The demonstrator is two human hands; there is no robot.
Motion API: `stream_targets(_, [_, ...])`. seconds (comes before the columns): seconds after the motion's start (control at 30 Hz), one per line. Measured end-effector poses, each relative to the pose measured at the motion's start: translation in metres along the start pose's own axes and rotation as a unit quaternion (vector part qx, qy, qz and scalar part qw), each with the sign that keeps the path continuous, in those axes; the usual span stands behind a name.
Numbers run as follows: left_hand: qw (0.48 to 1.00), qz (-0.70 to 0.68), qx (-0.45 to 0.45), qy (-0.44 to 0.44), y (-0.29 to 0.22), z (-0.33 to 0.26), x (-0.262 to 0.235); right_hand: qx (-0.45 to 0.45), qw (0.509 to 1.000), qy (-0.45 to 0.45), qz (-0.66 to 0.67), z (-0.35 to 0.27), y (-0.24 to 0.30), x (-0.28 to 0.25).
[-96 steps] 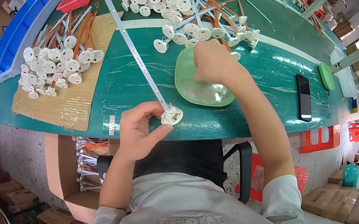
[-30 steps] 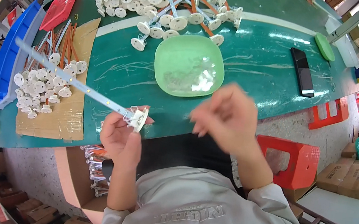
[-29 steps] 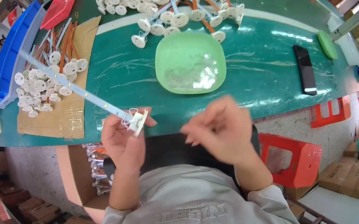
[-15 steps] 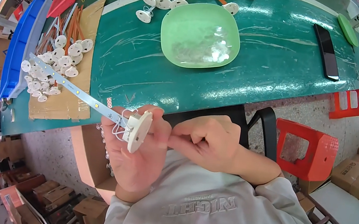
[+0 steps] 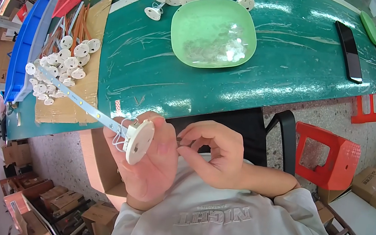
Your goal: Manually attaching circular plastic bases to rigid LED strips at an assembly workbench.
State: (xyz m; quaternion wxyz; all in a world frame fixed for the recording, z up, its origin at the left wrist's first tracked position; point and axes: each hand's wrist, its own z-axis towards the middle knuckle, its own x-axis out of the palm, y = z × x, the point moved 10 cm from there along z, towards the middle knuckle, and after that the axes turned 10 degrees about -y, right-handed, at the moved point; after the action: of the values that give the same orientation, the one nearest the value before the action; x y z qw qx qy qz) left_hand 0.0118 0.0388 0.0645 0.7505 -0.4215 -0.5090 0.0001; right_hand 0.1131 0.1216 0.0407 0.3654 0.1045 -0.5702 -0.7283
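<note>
Strip (image 5: 76,99) with white disc (image 5: 141,143) held in left hand (image 5: 153,163); right hand (image 5: 215,154) just beside, curled narrow, cannot tell if holding anything.

Bright, white glare on tabletop (image 5: 299,56), curved edges

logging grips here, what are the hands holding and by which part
The left hand holds an LED strip at its white disc end. The right hand seems to pinch something too small to identify.
</note>
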Motion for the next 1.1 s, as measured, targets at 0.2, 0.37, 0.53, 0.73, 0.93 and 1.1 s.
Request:
stream_targets(0.2, [0.999, 0.010, 0.031, 0.011, -0.004, -0.003, 0.006, 0.090, 0.993, 0.051, 0.056, -0.006, -0.018, 0.007])
stream_targets(0.37, [0.999, 0.022, 0.033, 0.009, 0.000, -0.007, 0.006, 0.096, 0.993, 0.011, 0.074, -0.008, -0.017, 0.006])
stream_targets(0.53, [0.995, 0.027, 0.080, -0.052, -0.005, -0.011, 0.001, 0.152, 0.981, -0.006, 0.122, -0.012, -0.025, 0.009])
stream_targets(0.73, [0.983, -0.087, 0.020, -0.160, 0.012, -0.015, -0.030, 0.089, 0.992, -0.004, 0.086, -0.008, -0.015, 0.005])
stream_targets(0.93, [0.993, -0.059, 0.067, -0.074, 0.008, -0.013, -0.016, 0.007, 1.000, -0.002, -0.020, 0.001, 0.000, 0.000])
stream_targets(1.1, [0.967, 0.159, 0.192, -0.053, -0.011, -0.010, -0.011, -0.254, 0.953, 0.010, -0.167, 0.016, 0.045, -0.007])
